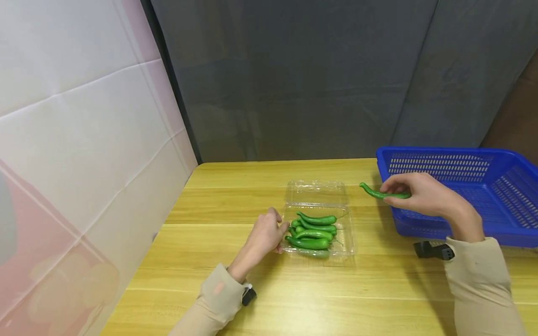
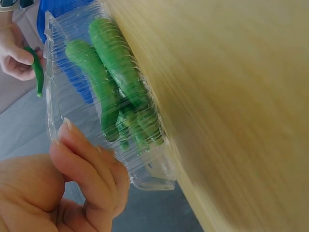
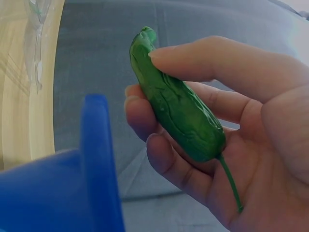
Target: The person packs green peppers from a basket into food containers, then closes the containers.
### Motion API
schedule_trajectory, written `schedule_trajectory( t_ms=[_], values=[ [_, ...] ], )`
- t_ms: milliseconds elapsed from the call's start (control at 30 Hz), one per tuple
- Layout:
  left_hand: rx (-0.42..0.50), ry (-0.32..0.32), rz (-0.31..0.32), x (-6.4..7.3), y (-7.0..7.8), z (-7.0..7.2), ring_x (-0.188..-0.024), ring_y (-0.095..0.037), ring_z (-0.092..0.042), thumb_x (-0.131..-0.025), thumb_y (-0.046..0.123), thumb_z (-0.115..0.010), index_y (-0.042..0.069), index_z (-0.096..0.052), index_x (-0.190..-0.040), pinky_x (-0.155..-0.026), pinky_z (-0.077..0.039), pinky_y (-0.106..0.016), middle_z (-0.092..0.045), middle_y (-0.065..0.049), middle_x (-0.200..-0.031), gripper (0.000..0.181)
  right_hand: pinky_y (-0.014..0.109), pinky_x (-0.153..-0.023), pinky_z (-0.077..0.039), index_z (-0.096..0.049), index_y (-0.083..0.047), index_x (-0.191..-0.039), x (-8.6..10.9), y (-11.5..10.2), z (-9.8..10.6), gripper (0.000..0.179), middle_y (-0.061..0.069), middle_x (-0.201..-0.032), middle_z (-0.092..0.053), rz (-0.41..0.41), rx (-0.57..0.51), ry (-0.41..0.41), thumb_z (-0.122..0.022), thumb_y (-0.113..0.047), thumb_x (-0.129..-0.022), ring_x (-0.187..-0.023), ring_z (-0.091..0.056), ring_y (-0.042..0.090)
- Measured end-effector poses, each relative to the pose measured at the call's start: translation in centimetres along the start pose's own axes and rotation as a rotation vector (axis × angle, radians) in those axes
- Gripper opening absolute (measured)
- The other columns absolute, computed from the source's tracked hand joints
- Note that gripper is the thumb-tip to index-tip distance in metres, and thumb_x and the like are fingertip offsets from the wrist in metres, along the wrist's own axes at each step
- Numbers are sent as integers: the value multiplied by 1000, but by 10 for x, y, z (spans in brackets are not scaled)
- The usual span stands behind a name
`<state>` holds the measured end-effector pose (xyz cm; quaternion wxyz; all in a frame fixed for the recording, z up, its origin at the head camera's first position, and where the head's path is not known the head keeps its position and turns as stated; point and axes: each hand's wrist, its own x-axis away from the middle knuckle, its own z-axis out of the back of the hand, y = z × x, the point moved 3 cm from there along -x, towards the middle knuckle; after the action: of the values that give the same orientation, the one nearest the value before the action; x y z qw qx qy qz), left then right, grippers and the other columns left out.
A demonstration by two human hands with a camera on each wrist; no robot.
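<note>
My right hand (image 1: 424, 193) holds a green chili pepper (image 1: 374, 192) between thumb and fingers, at the near left rim of the blue basket. In the right wrist view the pepper (image 3: 176, 104) shows wrinkled skin, with its thin stem against the palm. My left hand (image 1: 265, 233) is at the left side of a clear plastic clamshell box (image 1: 346, 240), its thumb and fingers bent at the rim. Several green chili peppers (image 1: 313, 233) lie side by side in the box's base. The left wrist view shows the peppers (image 2: 116, 63) through the ribbed wall.
A blue plastic basket (image 1: 445, 229) with slotted walls stands on the right of the wooden table (image 1: 235, 186). The box's lid (image 1: 315, 193) lies folded back behind its base. A grey curtain (image 1: 294, 93) hangs behind the table; a pale printed sheet (image 1: 92, 116) hangs on the left.
</note>
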<state>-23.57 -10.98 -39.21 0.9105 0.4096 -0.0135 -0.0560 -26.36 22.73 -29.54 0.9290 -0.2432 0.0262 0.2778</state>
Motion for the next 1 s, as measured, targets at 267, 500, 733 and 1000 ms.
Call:
schedule_trajectory(
  t_ms=[267, 500, 733, 1000],
  values=[
    [2, 1, -9, 0, 0, 0, -39, -14, -57, -101, 7, -61, -14, -52, -112, -40, -58, -32, -58, -11, -62, 25, 29, -70, -56, -73, -8, -102, -4, -6, -7, 15, -6, -88, -70, 25, 5, -3, -78, -11, -89, -81, -66, 11],
    [8, -2, -12, 0, 0, 0, -38, -14, -56, -101, 7, -61, -14, -51, -112, -41, -58, -32, -58, -11, -62, 25, 27, -68, -57, -73, -7, -100, -8, -10, -10, 14, -7, -86, -71, 53, -12, -8, -78, -10, -88, -80, -67, 10],
    [10, -4, -13, -1, 0, 0, -39, -14, -57, -101, 7, -61, -14, -52, -113, -41, -58, -32, -58, -11, -63, 25, 28, -71, -59, -72, -5, -100, -13, -14, -17, 14, -5, -88, -71, 91, -26, -29, -78, -9, -88, -81, -68, 11],
    [4, 2, -12, 0, 0, 0, -39, -14, -57, -101, 7, -61, -14, -52, -112, -40, -58, -32, -58, -11, -64, 26, 33, -72, -59, -72, -6, -103, -16, -21, -23, 14, -6, -90, -71, 114, -3, -52, -75, -10, -89, -83, -68, 13]
  ],
)
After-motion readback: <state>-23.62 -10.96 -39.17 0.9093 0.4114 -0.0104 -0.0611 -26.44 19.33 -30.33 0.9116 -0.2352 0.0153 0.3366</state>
